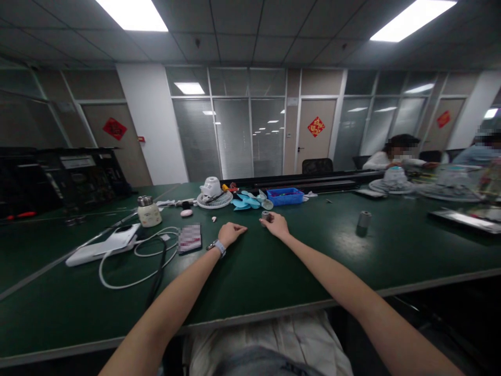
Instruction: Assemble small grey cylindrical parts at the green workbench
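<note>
My right hand (277,226) has its thumb and fingers around a small grey cylinder (265,215) that stands on the green table beyond the middle. To its left, my left hand (231,234) rests low over the tabletop, fingers drawn together in a pinch pointing right. Whether anything small is between those fingertips is hidden. A second grey cylinder (364,219) stands upright by itself to the right. Just behind my hands lie light-blue fan blades (247,200) and a blue tray (285,197) with small parts inside.
A white fan body with its grille (213,194) sits at the back. On the left are a phone (190,239), a white power bank (102,249) with looped cable, and a cream bottle (149,212). Co-workers (395,155) sit at the far right near other fan parts.
</note>
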